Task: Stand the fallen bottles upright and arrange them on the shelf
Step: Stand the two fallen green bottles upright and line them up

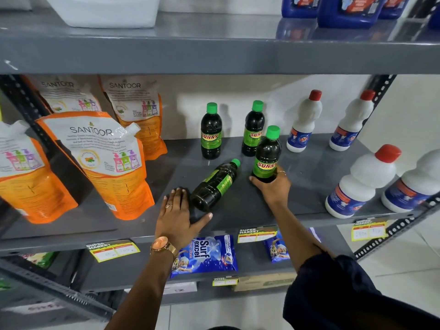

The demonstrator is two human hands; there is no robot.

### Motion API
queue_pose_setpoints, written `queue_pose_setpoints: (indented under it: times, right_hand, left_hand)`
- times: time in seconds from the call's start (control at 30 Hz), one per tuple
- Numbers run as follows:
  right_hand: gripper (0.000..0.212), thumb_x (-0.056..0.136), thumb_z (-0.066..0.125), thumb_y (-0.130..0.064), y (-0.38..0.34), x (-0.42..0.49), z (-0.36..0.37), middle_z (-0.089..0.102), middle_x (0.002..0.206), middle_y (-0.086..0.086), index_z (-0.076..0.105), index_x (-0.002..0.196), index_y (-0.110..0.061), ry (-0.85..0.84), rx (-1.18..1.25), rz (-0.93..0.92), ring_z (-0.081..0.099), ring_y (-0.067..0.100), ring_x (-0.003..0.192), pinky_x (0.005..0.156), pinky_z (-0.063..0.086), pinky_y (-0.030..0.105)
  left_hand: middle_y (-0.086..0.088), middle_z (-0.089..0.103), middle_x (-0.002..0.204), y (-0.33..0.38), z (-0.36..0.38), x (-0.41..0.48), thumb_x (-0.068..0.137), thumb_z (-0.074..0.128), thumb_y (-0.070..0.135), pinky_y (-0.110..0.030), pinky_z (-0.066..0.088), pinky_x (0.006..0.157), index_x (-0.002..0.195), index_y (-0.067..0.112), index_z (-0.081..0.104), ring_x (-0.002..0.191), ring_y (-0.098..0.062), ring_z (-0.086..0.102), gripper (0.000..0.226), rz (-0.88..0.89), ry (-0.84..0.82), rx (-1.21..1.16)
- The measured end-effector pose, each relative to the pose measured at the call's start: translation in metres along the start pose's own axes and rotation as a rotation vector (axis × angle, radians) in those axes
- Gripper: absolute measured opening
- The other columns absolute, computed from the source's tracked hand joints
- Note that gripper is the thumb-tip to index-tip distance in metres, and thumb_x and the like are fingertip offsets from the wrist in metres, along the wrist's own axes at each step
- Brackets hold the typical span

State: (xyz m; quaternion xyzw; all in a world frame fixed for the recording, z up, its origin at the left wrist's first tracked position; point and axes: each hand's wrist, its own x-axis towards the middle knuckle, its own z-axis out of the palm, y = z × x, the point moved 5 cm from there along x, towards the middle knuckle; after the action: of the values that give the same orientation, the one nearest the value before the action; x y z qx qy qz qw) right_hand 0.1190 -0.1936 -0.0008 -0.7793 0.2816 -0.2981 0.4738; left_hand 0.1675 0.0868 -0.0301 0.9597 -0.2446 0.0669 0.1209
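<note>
One dark green-capped Sunny bottle (pixel 214 184) lies on its side on the grey shelf (pixel 309 177), cap pointing back and right. My left hand (pixel 177 216) rests at its base with fingers spread, touching it but not closed around it. My right hand (pixel 273 184) grips the bottom of a second Sunny bottle (pixel 266 156), which stands upright. Two more Sunny bottles, one on the left (pixel 211 132) and one on the right (pixel 253 129), stand upright at the back of the shelf.
Orange Santoor refill pouches (pixel 102 163) fill the shelf's left side. White red-capped bottles (pixel 359 184) stand on the right, front and back. An upper shelf edge (pixel 214 55) hangs overhead. Blue detergent packets (pixel 204 256) lie on the shelf below. Slotted uprights (pixel 381 89) frame the sides.
</note>
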Motion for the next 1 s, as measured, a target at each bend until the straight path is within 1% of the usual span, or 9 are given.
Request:
queue_pose_setpoints:
  times: [0.13, 0.27, 0.43, 0.53, 0.7, 0.83, 0.93, 0.97, 1.0]
  right_hand:
    - [0.060, 0.060, 0.089, -0.030, 0.005, -0.028, -0.021, 0.072, 0.106, 0.005, 0.064, 0.112, -0.013, 0.025, -0.036, 0.016, 0.061, 0.011, 0.090, 0.084, 0.048, 0.024]
    - [0.066, 0.058, 0.089, -0.038, 0.022, -0.062, -0.043, 0.072, 0.106, -0.001, 0.062, 0.115, -0.020, 0.050, -0.004, 0.036, 0.067, 0.014, 0.098, 0.091, 0.054, 0.035]
    - [0.071, 0.059, 0.087, -0.045, 0.035, -0.089, -0.061, 0.072, 0.105, -0.003, 0.059, 0.120, -0.021, 0.094, 0.003, 0.033, 0.068, 0.013, 0.097, 0.086, 0.058, 0.037]
    - [0.076, 0.059, 0.087, -0.045, 0.038, -0.092, -0.063, 0.071, 0.109, -0.003, 0.057, 0.125, -0.019, 0.079, 0.012, 0.049, 0.068, 0.013, 0.100, 0.089, 0.057, 0.038]
    - [0.084, 0.057, 0.083, -0.055, 0.038, -0.092, -0.062, 0.071, 0.112, -0.004, 0.055, 0.129, -0.022, 0.084, -0.007, 0.063, 0.067, 0.011, 0.104, 0.090, 0.057, 0.039]
    - [0.092, 0.058, 0.082, -0.056, 0.038, -0.094, -0.061, 0.069, 0.120, -0.001, 0.049, 0.137, -0.022, 0.048, -0.033, 0.099, 0.064, 0.016, 0.110, 0.094, 0.054, 0.042]
    - [0.110, 0.059, 0.079, -0.058, 0.039, -0.108, -0.066, 0.051, 0.145, 0.003, 0.031, 0.149, -0.017, 0.109, 0.029, 0.169, 0.050, 0.018, 0.130, 0.108, 0.043, 0.037]
    - [0.104, 0.062, 0.076, -0.059, 0.036, -0.122, -0.068, 0.050, 0.146, 0.003, 0.034, 0.148, -0.017, 0.161, 0.079, 0.183, 0.049, 0.018, 0.131, 0.107, 0.042, 0.034]
    - [0.089, 0.067, 0.072, -0.060, 0.030, -0.139, -0.069, 0.055, 0.138, 0.001, 0.044, 0.141, -0.019, 0.202, 0.136, 0.181, 0.053, 0.016, 0.124, 0.102, 0.044, 0.029]
  left_hand:
    - [-0.018, 0.026, 0.153, 0.000, 0.002, 0.000, 0.075, 0.021, 0.083, -0.040, 0.004, 0.117, 0.145, 0.003, 0.023, 0.143, -0.028, 0.015, 0.106, 0.018, 0.003, 0.015]
    - [-0.020, 0.026, 0.152, -0.001, 0.004, 0.000, 0.075, 0.021, 0.084, -0.041, 0.006, 0.117, 0.145, 0.001, 0.023, 0.143, -0.029, 0.015, 0.108, 0.026, -0.004, 0.026]
    - [-0.019, 0.023, 0.154, -0.002, 0.006, 0.000, 0.075, 0.022, 0.083, -0.042, 0.005, 0.117, 0.146, 0.003, 0.021, 0.143, -0.029, 0.012, 0.107, 0.026, -0.025, 0.014]
    - [-0.018, 0.022, 0.154, -0.001, 0.007, 0.000, 0.075, 0.020, 0.084, -0.041, 0.004, 0.117, 0.146, 0.003, 0.020, 0.143, -0.028, 0.012, 0.107, 0.021, -0.038, 0.025]
    - [-0.018, 0.022, 0.154, 0.000, 0.005, 0.001, 0.074, 0.018, 0.083, -0.040, 0.003, 0.118, 0.146, 0.002, 0.020, 0.144, -0.027, 0.011, 0.108, 0.017, -0.051, 0.041]
    - [-0.017, 0.020, 0.155, 0.003, 0.000, -0.001, 0.073, 0.017, 0.084, -0.038, 0.000, 0.117, 0.147, 0.003, 0.018, 0.144, -0.026, 0.008, 0.109, 0.002, -0.072, 0.037]
    - [-0.014, 0.014, 0.157, 0.006, -0.003, -0.001, 0.070, 0.022, 0.085, -0.037, 0.001, 0.118, 0.148, 0.005, 0.015, 0.145, -0.023, 0.003, 0.111, -0.012, -0.118, -0.041]
    - [-0.012, 0.011, 0.158, 0.003, -0.004, -0.001, 0.069, 0.026, 0.085, -0.036, 0.001, 0.117, 0.148, 0.007, 0.013, 0.145, -0.023, 0.002, 0.112, -0.013, -0.148, -0.076]
    - [-0.010, 0.008, 0.158, 0.000, -0.005, -0.001, 0.070, 0.030, 0.084, -0.035, 0.001, 0.116, 0.149, 0.009, 0.011, 0.145, -0.022, 0.001, 0.111, -0.003, -0.188, -0.107]
